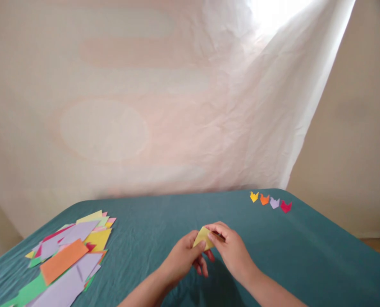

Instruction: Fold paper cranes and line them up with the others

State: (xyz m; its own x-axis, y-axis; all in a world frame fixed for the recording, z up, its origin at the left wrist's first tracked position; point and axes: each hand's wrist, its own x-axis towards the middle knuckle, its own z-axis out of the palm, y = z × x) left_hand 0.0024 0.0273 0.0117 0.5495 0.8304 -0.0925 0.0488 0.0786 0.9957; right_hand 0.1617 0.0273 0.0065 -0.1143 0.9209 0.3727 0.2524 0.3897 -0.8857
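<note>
The left hand (182, 256) and right hand (233, 249) both pinched a small pale-yellow folded paper (202, 238) above the teal cloth-covered desk (158, 221) — folding seemed in hand, the next move probably calling for aligned edges.

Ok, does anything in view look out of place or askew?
Mostly the paper pile on the left: its pieces overlap at odd angles, while the four folded shapes at far right sit in a row. The pale backdrop hangs creased, its right edge slanting. Nothing odd shows about the yellow paper in both hands.
</note>
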